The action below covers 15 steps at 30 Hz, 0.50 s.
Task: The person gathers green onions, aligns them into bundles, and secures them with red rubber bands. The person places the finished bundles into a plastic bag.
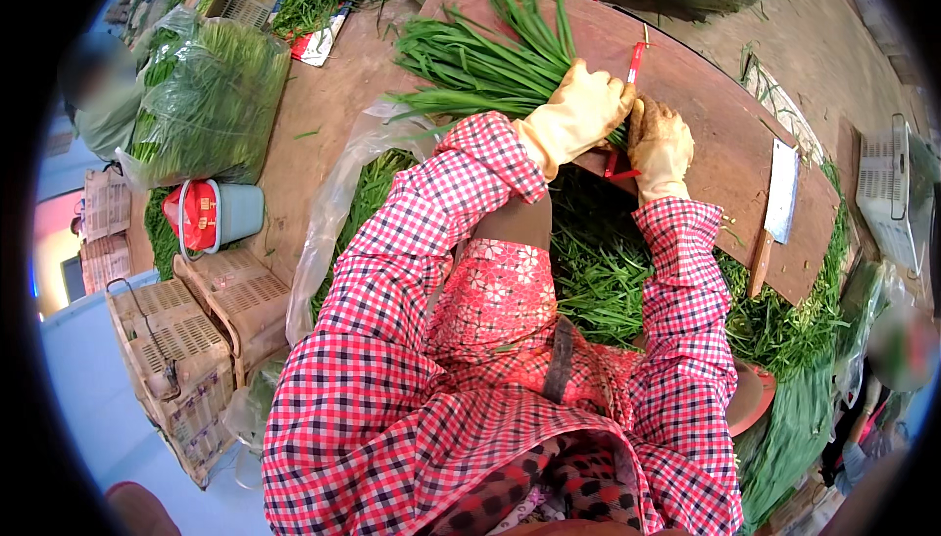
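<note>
Honestly, the cut ends of the chive bundle (490,61) are hidden under the gloves, and the fisheye rim blacks out the corners. Left hand (578,110), in a pale rubber glove, is wrapped tight round the bundle's base. Right hand (659,139), in a dirtier glove, sits just beside it at 3 o'clock, fingers curled shut on a red band (634,64), though exactly how it pinches is hard to see. Long green leaves fan toward 10 o'clock across the wooden board (706,95). A cleaver (779,205) lies at 4 o'clock, well apart.
</note>
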### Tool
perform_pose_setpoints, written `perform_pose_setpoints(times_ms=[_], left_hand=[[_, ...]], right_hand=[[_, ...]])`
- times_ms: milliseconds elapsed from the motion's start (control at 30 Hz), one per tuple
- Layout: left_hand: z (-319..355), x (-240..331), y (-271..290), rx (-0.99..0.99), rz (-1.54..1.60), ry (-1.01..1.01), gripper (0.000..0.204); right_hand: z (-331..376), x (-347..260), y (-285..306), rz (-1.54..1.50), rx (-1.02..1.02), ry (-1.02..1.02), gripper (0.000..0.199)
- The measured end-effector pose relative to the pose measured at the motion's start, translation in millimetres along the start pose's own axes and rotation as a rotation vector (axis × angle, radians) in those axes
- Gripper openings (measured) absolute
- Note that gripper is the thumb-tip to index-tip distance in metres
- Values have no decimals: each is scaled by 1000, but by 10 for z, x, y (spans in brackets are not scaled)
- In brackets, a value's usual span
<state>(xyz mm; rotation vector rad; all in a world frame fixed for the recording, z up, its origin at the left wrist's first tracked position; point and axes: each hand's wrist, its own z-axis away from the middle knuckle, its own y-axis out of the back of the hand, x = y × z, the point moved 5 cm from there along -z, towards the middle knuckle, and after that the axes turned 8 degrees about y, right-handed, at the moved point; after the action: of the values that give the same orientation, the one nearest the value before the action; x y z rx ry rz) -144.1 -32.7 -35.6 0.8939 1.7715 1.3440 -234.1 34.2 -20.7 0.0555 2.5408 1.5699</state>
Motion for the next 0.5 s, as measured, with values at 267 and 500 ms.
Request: perform_pose_setpoints(times_ms=[267, 500], left_hand=[[-34, -104, 26, 93, 167, -11, 80], [-95, -130, -87, 91, 186, 13, 80]], right_hand=[[197, 471, 155, 174, 171, 215, 22], [821, 958, 794, 208, 312, -191, 24]])
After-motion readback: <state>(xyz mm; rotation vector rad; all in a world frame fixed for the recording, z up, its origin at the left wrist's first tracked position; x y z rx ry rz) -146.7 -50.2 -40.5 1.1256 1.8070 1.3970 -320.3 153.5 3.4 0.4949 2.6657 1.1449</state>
